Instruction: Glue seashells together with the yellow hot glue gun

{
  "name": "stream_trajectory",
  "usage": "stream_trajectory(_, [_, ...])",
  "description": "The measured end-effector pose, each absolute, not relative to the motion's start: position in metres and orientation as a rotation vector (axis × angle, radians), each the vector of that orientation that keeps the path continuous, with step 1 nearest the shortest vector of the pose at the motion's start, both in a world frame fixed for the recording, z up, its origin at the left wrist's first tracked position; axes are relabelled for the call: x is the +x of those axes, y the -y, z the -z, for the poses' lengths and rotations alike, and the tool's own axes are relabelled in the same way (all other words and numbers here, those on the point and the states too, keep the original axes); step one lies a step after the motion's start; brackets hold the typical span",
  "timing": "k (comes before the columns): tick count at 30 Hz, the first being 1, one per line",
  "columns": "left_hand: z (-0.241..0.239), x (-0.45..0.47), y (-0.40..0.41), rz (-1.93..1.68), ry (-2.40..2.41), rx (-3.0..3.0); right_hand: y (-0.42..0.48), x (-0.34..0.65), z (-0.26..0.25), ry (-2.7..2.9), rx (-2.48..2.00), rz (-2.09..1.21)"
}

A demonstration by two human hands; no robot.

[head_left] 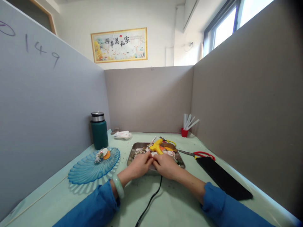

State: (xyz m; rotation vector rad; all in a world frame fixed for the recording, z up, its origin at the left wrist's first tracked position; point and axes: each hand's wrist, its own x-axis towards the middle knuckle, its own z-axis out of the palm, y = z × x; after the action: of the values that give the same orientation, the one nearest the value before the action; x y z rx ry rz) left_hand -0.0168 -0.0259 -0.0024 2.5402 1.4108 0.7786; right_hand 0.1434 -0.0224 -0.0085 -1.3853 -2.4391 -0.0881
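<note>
My left hand [141, 164] and my right hand [165, 165] meet over the near side of a metal tray [134, 146]. The fingers of both are closed in a pinch, fingertips almost touching. A bit of something pale shows between them, too small and covered to name. Shells [170, 153] of mixed shapes fill the tray. Across them lies a yellow glue gun [156, 147], just beyond my fingertips. A black cord [151, 198] runs from under my hands toward me.
Left stands a blue fluted plate [88, 171] bearing a small shell cluster [102, 155], with a green bottle [99, 134] behind. Right are red-handled scissors [204, 154] and a black flat object [223, 177]. Yellow-handled pliers [169, 142], white sticks [188, 122] in a red cup [184, 132], and a white packet [123, 135] lie farther back.
</note>
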Motion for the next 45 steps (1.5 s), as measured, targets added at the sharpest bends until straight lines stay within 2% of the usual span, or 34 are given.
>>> stream_trajectory(45, [-0.0029,-0.0150,0.0214,-0.901,-1.350,2.250,0.0209,0.1449,0.0126,2.327,-1.337,0.106])
